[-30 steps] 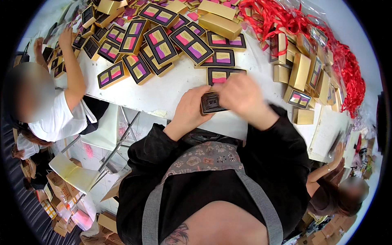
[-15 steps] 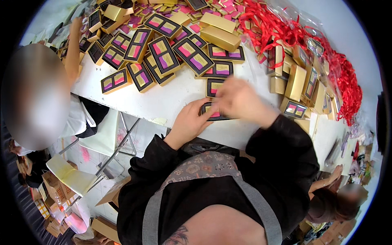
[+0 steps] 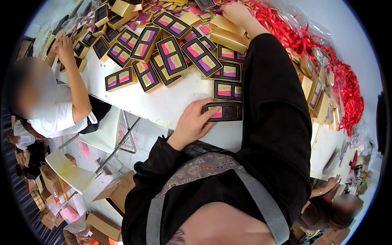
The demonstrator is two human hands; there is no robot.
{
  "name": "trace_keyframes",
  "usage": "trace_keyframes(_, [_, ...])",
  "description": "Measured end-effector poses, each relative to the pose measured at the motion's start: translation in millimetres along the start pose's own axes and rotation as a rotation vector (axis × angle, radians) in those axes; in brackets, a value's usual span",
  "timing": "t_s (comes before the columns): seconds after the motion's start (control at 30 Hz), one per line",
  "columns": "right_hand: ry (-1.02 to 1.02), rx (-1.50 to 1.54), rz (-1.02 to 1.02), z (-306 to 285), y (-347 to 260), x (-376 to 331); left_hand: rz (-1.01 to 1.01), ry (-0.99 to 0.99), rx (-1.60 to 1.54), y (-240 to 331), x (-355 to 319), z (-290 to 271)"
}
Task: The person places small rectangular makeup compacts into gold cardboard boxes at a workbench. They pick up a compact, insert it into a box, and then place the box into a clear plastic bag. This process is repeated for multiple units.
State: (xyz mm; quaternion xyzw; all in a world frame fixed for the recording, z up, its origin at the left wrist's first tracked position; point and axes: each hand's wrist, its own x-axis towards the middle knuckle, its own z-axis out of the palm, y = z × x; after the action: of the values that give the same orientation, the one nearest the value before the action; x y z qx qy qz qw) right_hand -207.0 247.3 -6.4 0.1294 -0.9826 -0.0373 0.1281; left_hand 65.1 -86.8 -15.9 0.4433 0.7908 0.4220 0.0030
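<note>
Nearest, a patterned grey cloth apron (image 3: 200,169) over black clothing, with long loose black sleeves (image 3: 275,102) extended forward. At the near edge of a white, flat-topped table (image 3: 171,98), the left hand (image 3: 194,123), clamped on the left end of a dark rectangular two-compartment tray (image 3: 232,111), digits bent about that end. In the tray's left compartment, a flat pink-and-gold square (image 3: 216,112); in the right one, dark base on view. Just beyond, a black-and-gold rectangular box (image 3: 227,89), both compartments filled, partly behind the right sleeve. Farther on, to the left, a heap of overlapping gold-sided boxes with black inserts (image 3: 172,55). Beyond, two plain gold oblong cartons (image 3: 229,39), and just past them the right hand (image 3: 237,13), stretched out near scattered small pink, purple and gold squares (image 3: 159,7). Cannot tell the state of the right hand's grip. Off to the right, a tangled mass of glossy red ribbon (image 3: 351,87) beside more gold boxes (image 3: 318,92).
</note>
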Motion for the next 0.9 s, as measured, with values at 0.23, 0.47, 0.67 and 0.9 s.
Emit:
trace_keyframes(0.23, [0.107, 0.308, -0.447, -120, -58, -125, -0.049, -0.012, -0.032, -3, -2, -4])
trace_keyframes(0.47, [0.085, 0.437, -0.458, -117, -179, -265, -0.160, -0.093, -0.177, -3, 6, -9])
trace_keyframes(0.67, [0.180, 0.555, -0.111, -111, -200, -303, -0.165, -0.079, -0.198, -2, 3, -5])
trace_keyframes(0.9, [0.050, 0.355, -0.236, -106, -196, -303, -0.060, -0.242, -0.030, -12, 22, -27])
